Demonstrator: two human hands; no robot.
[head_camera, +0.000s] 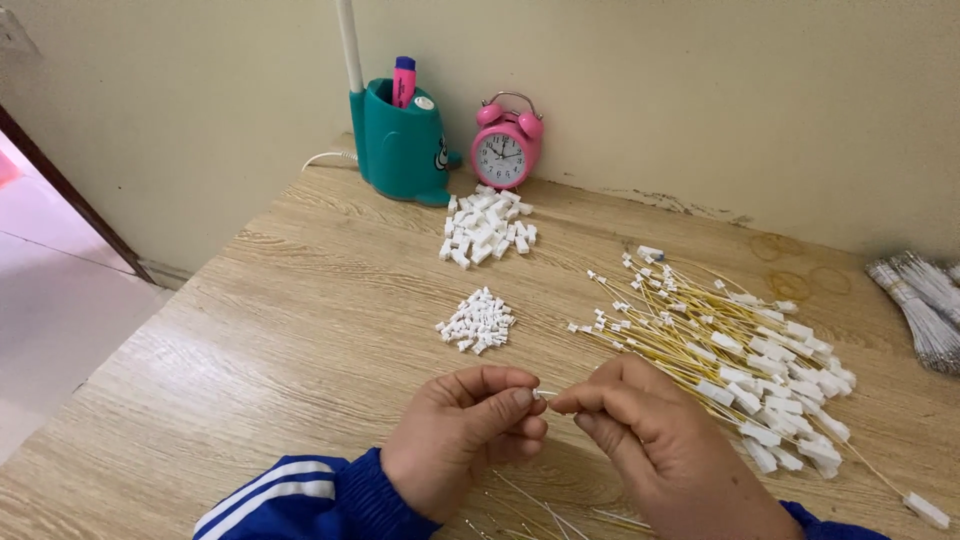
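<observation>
My left hand (463, 432) and my right hand (652, 435) meet near the front of the wooden table (300, 330). Between their pinched fingertips sits a small white plastic connector (541, 395); the left thumb and forefinger pinch it and the right fingers press against its other side, apparently on a thin wire end. A small pile of little white connectors (477, 320) lies just beyond the left hand. A bigger pile of larger white connectors (486, 227) lies farther back. A heap of yellow wires with white connectors on their ends (740, 345) spreads to the right.
A teal pen holder (400, 145) with a pink marker and a pink alarm clock (506, 145) stand at the wall. A bundle of grey-white wires (925, 305) lies at the right edge. Rubber bands (790, 285) lie nearby. Loose thin wires (540, 510) rest under my wrists.
</observation>
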